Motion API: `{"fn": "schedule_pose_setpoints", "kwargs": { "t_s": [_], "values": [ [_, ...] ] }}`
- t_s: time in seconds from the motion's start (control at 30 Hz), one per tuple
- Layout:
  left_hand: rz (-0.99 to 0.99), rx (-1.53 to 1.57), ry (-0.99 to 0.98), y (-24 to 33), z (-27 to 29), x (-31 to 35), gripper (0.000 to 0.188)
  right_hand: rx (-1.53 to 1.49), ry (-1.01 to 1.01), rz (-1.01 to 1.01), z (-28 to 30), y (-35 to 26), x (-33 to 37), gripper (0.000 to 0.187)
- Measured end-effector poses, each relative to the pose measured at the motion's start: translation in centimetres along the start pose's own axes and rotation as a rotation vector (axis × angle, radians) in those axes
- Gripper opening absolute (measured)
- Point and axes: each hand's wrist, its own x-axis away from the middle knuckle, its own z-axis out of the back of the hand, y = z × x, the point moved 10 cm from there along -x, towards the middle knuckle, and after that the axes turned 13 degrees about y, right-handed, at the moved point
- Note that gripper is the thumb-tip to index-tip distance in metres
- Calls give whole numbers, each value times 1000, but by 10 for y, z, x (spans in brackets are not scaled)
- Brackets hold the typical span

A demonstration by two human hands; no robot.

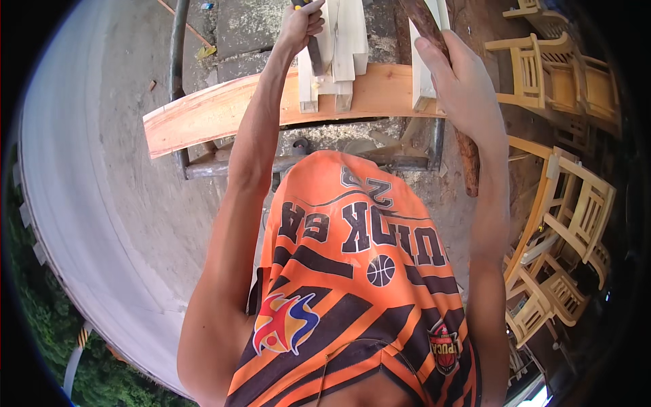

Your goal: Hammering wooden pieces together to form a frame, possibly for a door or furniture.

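Orange jersey (359, 271) nearest, the chisel (314, 54) slants tip-first toward it.

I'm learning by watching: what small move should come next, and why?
Probably a light tap with the wooden stick on the chisel-like tool: the left hand holds its handle, blade end at the pale timber, while the right hand grips the stick.
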Motion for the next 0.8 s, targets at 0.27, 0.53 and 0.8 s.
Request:
{"fn": "schedule_pose_setpoints", "kwargs": {
  "t_s": [0.27,0.53,0.8],
  "values": [
    [-498,-1249,-241,19,-9,172,66,-35,-105,-627,-7,98,100,43],
    [-376,-1266,-313,-23,-8,212,45,-177,-115,-740,-32,115,152,38],
    [-488,-234,-132,102,-50,150,25,-205,-50,-650,-27,103,144,37]
  ]
}}
